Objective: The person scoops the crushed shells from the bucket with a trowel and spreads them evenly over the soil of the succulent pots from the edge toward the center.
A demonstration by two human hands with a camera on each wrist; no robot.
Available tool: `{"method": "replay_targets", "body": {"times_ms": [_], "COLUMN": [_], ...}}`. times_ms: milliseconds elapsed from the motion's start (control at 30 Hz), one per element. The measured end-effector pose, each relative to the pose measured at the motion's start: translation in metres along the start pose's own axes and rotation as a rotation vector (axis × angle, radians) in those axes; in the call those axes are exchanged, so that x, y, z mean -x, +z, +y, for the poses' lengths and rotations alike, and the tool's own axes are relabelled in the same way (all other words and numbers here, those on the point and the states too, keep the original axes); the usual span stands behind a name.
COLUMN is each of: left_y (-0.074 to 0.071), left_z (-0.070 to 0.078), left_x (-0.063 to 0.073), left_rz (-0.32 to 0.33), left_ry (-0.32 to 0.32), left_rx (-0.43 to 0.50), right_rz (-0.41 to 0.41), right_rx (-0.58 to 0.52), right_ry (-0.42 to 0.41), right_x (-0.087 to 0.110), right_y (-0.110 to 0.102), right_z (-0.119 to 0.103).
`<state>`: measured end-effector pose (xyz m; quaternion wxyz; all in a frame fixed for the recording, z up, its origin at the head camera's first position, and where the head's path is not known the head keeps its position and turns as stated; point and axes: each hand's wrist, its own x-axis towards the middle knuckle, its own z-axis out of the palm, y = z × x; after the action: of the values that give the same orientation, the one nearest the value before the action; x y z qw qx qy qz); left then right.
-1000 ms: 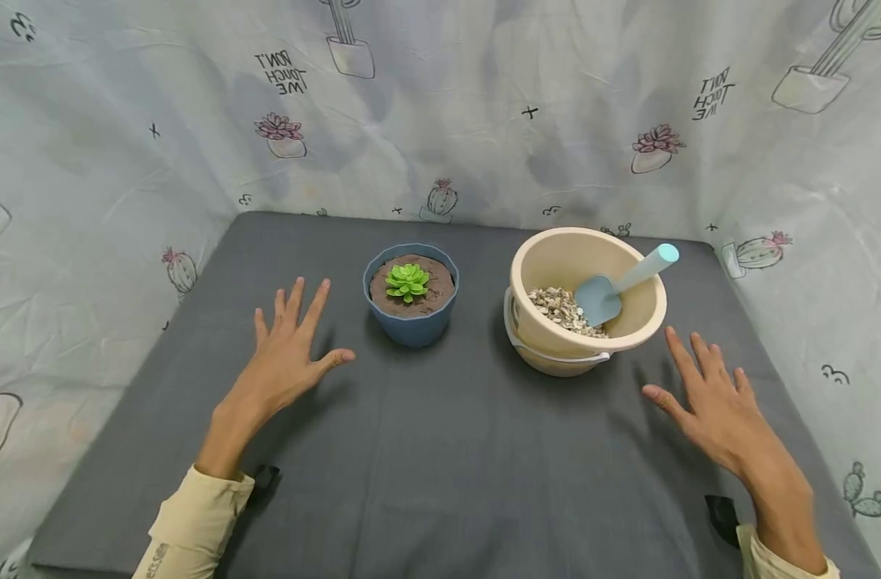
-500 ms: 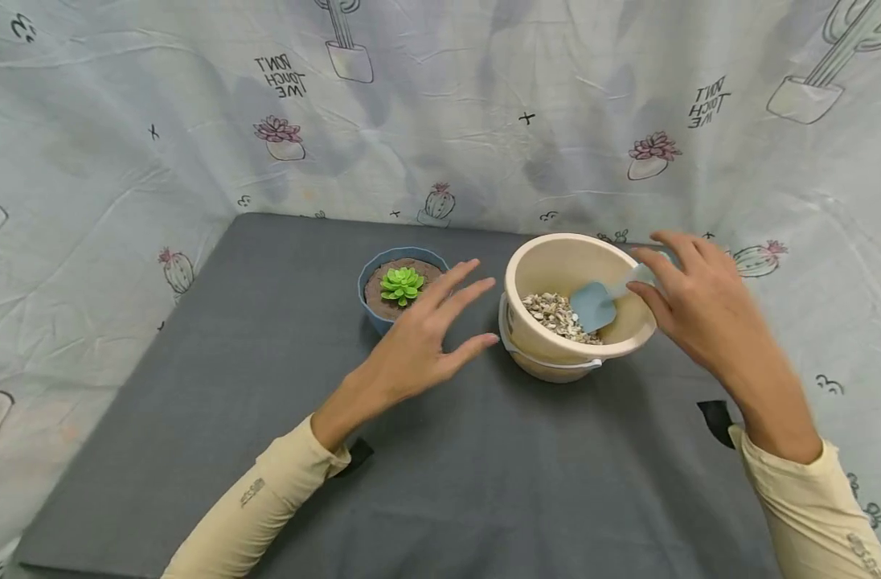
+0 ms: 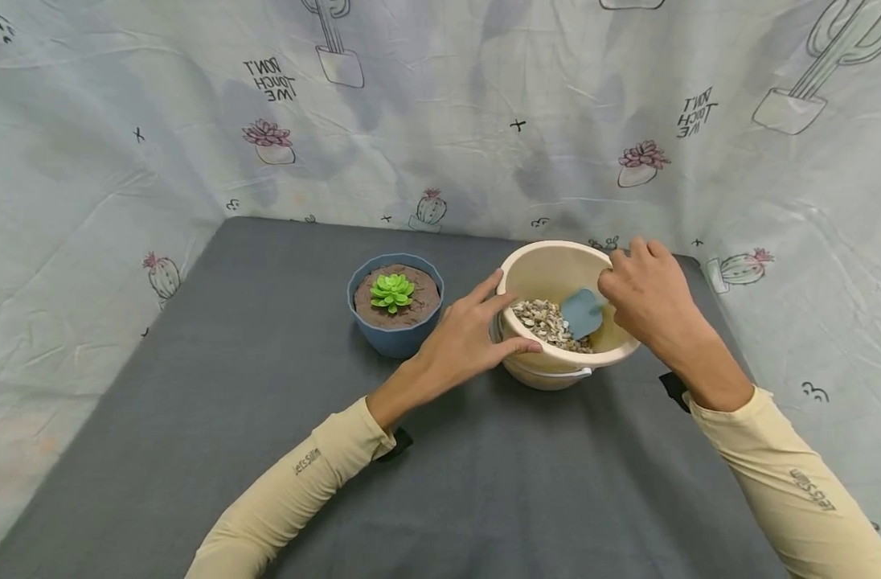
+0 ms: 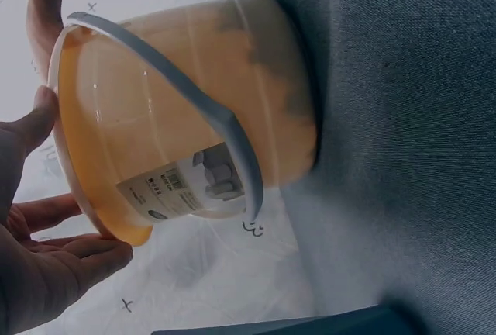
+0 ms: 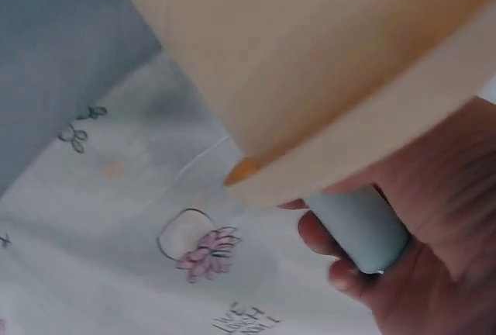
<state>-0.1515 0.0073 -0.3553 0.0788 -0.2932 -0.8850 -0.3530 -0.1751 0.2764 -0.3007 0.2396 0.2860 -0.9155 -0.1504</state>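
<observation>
In the head view a cream bucket holds a bed of small pale stones and the grey-blue blade of a small trowel. My right hand grips the trowel's handle above the bucket's right rim; the pale blue handle shows in the right wrist view, with fingers curled round it. My left hand touches the bucket's left rim, its fingers spread and fairly straight. In the left wrist view the thumb lies against that rim, and the bucket's grey carrying handle hangs down.
Left of the bucket stands a blue pot of brown soil with a green succulent. Both stand on a table with a grey cloth. A white printed curtain rises behind and at the sides.
My left hand has moved right, past the pot, to the bucket's rim. From beside the bucket, my right hand has come to the trowel's handle and closed round it.
</observation>
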Motion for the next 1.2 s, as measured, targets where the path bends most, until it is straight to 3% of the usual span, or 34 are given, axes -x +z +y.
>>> {"method": "replay_targets", "body": {"times_ms": [233,400,567,833,1200], "left_y": [0.003,0.005,0.010,0.011,0.011], "left_z": [0.001,-0.001,-0.002,-0.006,-0.007], "left_x": [-0.001,-0.001,0.002,0.004,0.003], "left_rz": [0.017,0.039,0.051,0.104,0.105], "left_ry": [0.025,0.036,0.057,0.063,0.076], "left_rx": [-0.011,0.006,0.014,0.030,0.016], "right_rz": [-0.120,-0.164,-0.180,-0.096,0.038], "right_rx": [-0.122,-0.243,-0.304,-0.395,-0.459], "right_ry": [0.104,0.117,0.194,0.272,0.371], "right_x": [0.002,-0.004,0.002,0.007,0.024], "right_y": [0.003,0.015,0.021,0.018,0.006], "right_z": [0.003,-0.009,-0.011,-0.006,0.010]}}
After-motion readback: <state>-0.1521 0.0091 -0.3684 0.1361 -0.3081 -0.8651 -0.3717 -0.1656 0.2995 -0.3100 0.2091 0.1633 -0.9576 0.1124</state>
